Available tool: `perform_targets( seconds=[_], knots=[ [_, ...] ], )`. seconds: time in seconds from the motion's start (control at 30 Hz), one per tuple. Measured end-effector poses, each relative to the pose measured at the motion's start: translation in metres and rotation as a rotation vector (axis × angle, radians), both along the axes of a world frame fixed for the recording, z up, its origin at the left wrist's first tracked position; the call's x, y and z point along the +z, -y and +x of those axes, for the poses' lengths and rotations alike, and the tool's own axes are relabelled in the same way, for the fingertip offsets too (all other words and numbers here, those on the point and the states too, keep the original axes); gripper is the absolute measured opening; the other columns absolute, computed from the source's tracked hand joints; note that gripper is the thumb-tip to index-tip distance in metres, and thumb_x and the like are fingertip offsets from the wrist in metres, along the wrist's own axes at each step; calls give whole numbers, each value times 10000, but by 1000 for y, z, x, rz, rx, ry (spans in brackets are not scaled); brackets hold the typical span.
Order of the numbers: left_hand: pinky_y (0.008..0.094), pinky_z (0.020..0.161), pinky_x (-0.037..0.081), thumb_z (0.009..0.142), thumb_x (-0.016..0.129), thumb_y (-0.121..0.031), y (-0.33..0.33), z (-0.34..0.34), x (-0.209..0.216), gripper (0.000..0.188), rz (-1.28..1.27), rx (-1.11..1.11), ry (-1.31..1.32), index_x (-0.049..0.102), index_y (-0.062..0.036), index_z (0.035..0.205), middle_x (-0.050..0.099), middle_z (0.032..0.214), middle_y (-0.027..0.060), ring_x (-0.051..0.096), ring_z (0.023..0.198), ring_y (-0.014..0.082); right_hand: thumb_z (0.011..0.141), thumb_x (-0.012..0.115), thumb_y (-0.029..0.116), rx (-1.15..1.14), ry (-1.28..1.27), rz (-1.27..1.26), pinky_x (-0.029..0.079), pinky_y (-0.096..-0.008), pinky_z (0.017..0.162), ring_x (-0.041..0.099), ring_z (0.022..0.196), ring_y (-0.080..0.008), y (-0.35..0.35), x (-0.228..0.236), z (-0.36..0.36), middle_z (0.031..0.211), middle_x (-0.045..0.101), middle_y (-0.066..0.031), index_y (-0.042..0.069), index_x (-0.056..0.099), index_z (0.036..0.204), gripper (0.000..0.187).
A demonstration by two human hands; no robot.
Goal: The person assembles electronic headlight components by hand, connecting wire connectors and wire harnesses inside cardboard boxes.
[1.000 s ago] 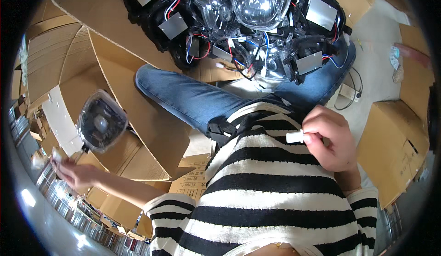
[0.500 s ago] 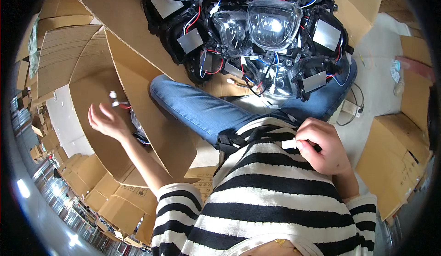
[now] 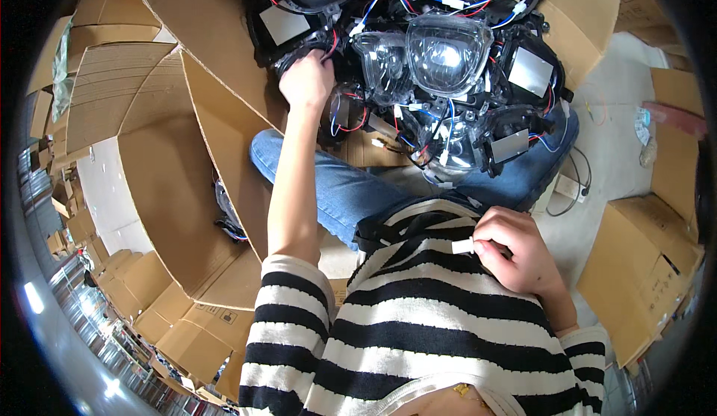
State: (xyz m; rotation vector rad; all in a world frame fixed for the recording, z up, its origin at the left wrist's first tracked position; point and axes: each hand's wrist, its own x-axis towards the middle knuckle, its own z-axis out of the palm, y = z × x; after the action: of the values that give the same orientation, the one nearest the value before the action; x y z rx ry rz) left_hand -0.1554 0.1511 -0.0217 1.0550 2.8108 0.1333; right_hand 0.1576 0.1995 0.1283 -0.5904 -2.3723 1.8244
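Observation:
A heap of clear-lensed headlights (image 3: 448,56) with black housings, silver plates and coloured wires fills the cardboard box in front of me. My left hand (image 3: 306,86) reaches into its left side, fingers curled on the edge of a black-housed headlight (image 3: 287,63) beside a red wire; the fingertips are partly hidden. Close to my waist, my right hand (image 3: 515,250) is closed, a small white rectangular piece (image 3: 463,246) pinched between thumb and fingers. Whether that piece is a label or a plug I cannot tell.
An open carton (image 3: 160,199) stands at my left, with a dark wired part (image 3: 230,222) partly hidden inside. The tall flap (image 3: 202,35) of the front box rises between them. More cartons (image 3: 642,267) stand at right, near a black cable (image 3: 582,181) on the floor.
My left hand has moved from over the left carton to the headlights in the front box. The white connectors and red wire seen by it no longer show. My right hand stays nearly still.

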Motion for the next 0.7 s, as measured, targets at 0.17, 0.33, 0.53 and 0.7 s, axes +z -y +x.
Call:
perform_targets(
  seconds=[0.17, 0.33, 0.53, 0.7],
  knots=[
    [349, 711, 406, 716, 585, -145, 50, 20, 26, 83, 522, -208, -17, 590, -62, 721, 599, 760, 74, 545, 779, 236, 679, 519, -35, 23, -22, -16, 351, -275, 455, 466, 512, -191, -3, -3, -5, 643, 505, -84, 1, 494, 690, 45],
    [193, 627, 388, 843, 495, -115, 68, 74, 72, 84, 905, 69, 960, 489, -32, 830, 532, 732, 7, 476, 679, 57, 701, 547, -12, 85, -18, -47, 402, -323, 539, 507, 586, -247, -5, -1, -10, 672, 512, -97, -2, 503, 721, 50],
    [196, 647, 381, 868, 455, -129, 80, 109, 90, 230, 729, 18, 1331, 454, -4, 1060, 494, 758, 6, 464, 703, 66, 703, 545, -15, 101, -6, -46, 400, -319, 531, 506, 581, -242, -2, 1, -13, 670, 507, -96, -1, 501, 718, 49],
    [272, 721, 398, 846, 435, -132, 81, 116, 103, 309, 581, -203, 1301, 462, 57, 1089, 505, 835, 123, 513, 775, 217, 704, 544, -19, 89, -19, -53, 401, -319, 529, 507, 580, -244, -4, -2, -12, 667, 507, -94, -1, 500, 718, 50]
  ],
)
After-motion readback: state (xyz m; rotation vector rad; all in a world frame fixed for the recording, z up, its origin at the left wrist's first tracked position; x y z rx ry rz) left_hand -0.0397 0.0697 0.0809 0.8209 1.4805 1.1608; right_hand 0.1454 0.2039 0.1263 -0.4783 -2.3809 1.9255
